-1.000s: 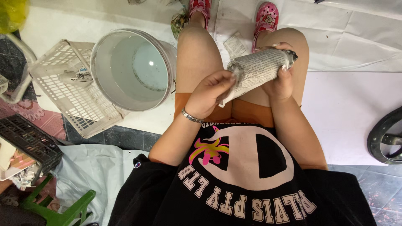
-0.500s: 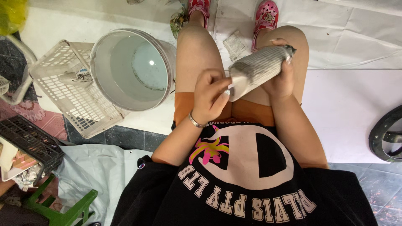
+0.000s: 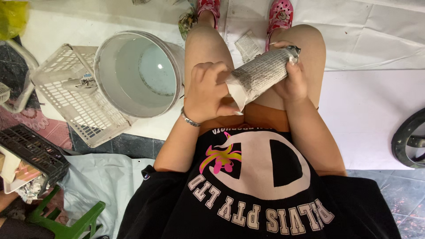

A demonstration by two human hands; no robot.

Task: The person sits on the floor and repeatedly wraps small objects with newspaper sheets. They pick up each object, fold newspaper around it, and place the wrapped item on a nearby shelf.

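Gripping a rolled tube of newsprint (image 3: pixel 261 73) with both hands, the seated person is holding it above the lap, slanting from about 7 o'clock up to 1 o'clock across the knees. The left hand (image 3: pixel 208 90) is curling tightly around the roll's lower, nearer end, fingers folded over the pale edge of the paper, a thin bracelet (image 3: pixel 191 119) sitting on that wrist. The right hand (image 3: pixel 290 82) is wrapping around the upper half from underneath, fingertips pressing at the far end of the roll. Both grasps are closed on the paper, with no slack showing.

At 10 o'clock from the hands a round white bucket (image 3: pixel 139 73) is standing on the floor, touching a white slotted basket (image 3: pixel 73 95) lying tipped beside it at 9 o'clock. A black crate (image 3: pixel 33 152) is sitting at 8 o'clock near the frame's edge, with a green plastic stool (image 3: pixel 66 223) below it. Pink clogs (image 3: pixel 281 13) are showing at 12 o'clock, resting on a white sheet (image 3: pixel 376 102) covering the floor. A dark wheel (image 3: pixel 409 139) is peeking in at 3 o'clock.
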